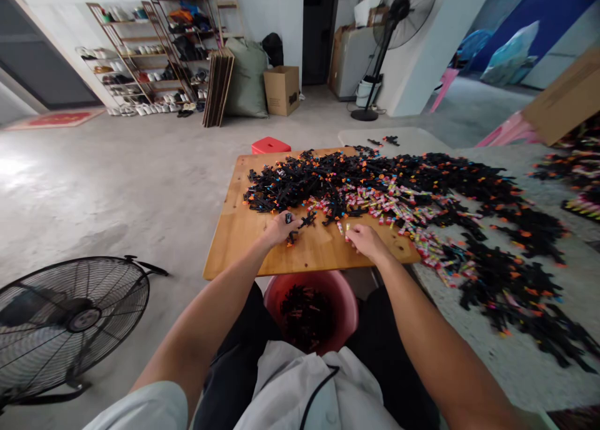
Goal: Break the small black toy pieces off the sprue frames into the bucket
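Note:
My left hand is closed around a small black toy gun at the near side of the wooden table. Loose black toy guns with orange tips lie right beside its fingers. To the right, my right hand pinches a small tube with a white, pink and yellow label. A similar tube lies just left of those fingertips. Behind both hands spreads a wide heap of black toy guns. Labelled tubes are piled along its front right.
Below the table edge, a pink tub between my knees holds many dark pieces. A floor fan stands at left, and a red stool behind the table. More toy guns cover the grey surface at right. A cardboard box sits farther back.

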Demonstrator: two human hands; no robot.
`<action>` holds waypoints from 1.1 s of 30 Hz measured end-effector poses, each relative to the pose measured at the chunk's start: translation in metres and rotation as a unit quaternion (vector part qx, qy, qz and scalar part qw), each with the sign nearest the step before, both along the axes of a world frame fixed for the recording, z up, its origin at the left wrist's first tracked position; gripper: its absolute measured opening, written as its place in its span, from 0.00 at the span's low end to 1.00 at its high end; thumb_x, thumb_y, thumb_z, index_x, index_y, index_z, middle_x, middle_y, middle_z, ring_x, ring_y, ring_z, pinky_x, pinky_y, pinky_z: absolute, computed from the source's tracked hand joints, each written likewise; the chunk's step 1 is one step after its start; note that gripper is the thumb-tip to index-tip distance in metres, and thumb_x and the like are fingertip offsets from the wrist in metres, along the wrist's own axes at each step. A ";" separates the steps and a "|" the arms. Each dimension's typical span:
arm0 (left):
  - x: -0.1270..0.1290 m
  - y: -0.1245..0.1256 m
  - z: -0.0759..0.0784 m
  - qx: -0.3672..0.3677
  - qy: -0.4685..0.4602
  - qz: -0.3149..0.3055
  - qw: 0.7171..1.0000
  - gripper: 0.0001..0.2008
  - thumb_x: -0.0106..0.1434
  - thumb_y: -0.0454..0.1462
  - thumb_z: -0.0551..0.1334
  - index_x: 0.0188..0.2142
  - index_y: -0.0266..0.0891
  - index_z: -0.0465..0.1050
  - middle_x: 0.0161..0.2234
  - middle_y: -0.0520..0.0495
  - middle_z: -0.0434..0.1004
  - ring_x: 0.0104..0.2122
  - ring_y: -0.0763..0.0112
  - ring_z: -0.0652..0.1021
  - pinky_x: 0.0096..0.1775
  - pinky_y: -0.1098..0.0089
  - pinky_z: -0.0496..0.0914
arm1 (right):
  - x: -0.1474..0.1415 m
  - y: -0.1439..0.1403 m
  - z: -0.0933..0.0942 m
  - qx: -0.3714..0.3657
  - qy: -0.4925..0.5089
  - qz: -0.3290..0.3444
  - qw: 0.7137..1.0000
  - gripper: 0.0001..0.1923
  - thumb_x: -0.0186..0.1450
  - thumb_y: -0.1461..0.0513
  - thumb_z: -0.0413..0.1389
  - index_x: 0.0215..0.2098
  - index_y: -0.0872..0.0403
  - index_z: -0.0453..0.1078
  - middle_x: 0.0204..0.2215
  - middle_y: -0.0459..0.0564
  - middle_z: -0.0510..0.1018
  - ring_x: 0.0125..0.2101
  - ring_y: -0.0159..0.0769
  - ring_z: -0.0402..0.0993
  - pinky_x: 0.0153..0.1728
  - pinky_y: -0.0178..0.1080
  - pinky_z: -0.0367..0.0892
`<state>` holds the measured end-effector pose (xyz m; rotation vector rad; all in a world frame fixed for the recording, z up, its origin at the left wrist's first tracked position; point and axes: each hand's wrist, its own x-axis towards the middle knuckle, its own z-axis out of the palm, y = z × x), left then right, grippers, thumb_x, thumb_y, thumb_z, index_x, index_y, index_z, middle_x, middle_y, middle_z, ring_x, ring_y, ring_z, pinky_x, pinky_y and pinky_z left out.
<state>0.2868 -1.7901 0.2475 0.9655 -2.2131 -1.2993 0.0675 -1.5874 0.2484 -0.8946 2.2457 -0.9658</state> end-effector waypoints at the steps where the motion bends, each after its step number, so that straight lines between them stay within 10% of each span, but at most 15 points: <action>1: 0.002 0.001 0.002 -0.019 -0.002 -0.002 1.000 0.12 0.67 0.45 0.65 0.36 0.38 0.72 0.29 0.51 0.75 0.31 0.71 0.75 0.32 0.74 0.70 | 0.007 0.002 0.001 -0.021 -0.013 0.008 1.000 0.09 0.66 0.56 0.58 0.31 0.52 0.70 0.23 0.46 0.78 0.21 0.31 0.73 0.19 0.29 0.65; 16: 0.005 0.072 0.057 -0.010 0.011 -0.238 0.971 0.15 0.76 0.45 0.57 0.39 0.38 0.74 0.28 0.50 0.79 0.26 0.75 0.77 0.31 0.75 0.71 | 0.082 -0.005 0.033 -0.331 -0.297 0.043 0.895 0.14 0.59 0.52 0.62 0.36 0.48 0.64 0.21 0.38 0.68 0.17 0.28 0.59 0.18 0.33 0.62; 33: 0.010 0.076 0.074 -0.019 -0.042 -0.312 0.949 0.15 0.76 0.46 0.55 0.40 0.39 0.74 0.26 0.53 0.75 0.24 0.75 0.76 0.27 0.77 0.69 | 0.077 0.009 0.034 -0.283 -0.103 0.102 0.948 0.12 0.66 0.51 0.57 0.40 0.49 0.68 0.21 0.41 0.72 0.20 0.32 0.67 0.24 0.36 0.66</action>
